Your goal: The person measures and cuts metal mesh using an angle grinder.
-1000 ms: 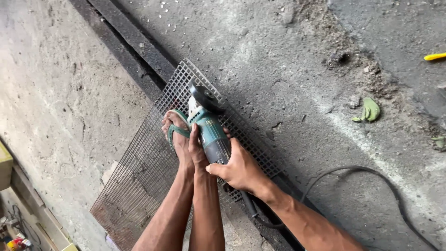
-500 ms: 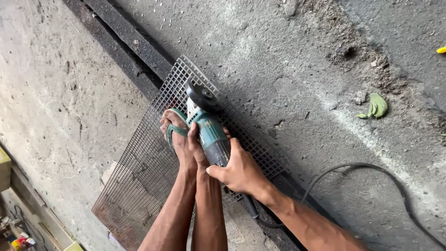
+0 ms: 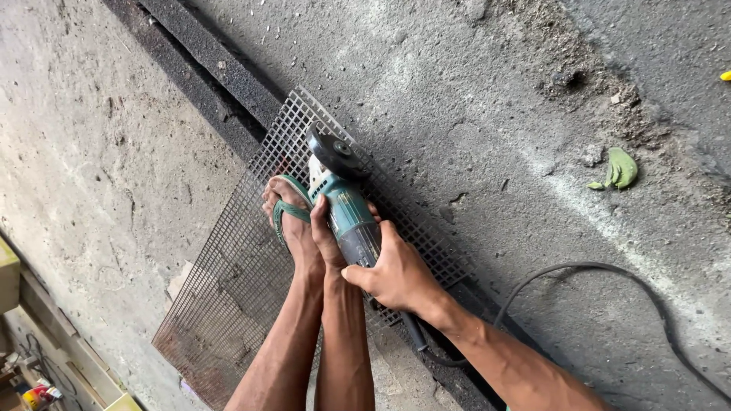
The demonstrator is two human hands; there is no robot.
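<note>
My right hand (image 3: 396, 275) grips the teal body of an angle grinder (image 3: 352, 221). My left hand (image 3: 324, 228) holds the grinder's front, just behind its dark disc (image 3: 335, 152). The disc sits at the upper right edge of a square-grid wire mesh panel (image 3: 228, 297) lying flat on the concrete. A foot in a green sandal (image 3: 288, 217) presses on the mesh right beside my left hand. The grinder's black cord (image 3: 579, 268) runs from behind my right wrist and loops off to the right.
Dark metal bars (image 3: 217, 72) lie along the mesh's upper end and pass under it. A green leaf (image 3: 622, 167) and a patch of dirt lie on the concrete at the right. Wooden boards and small clutter (image 3: 38, 396) sit at the lower left corner.
Both hands keep the same hold on the grinder and the foot stays on the mesh. Only the view has shifted a little.
</note>
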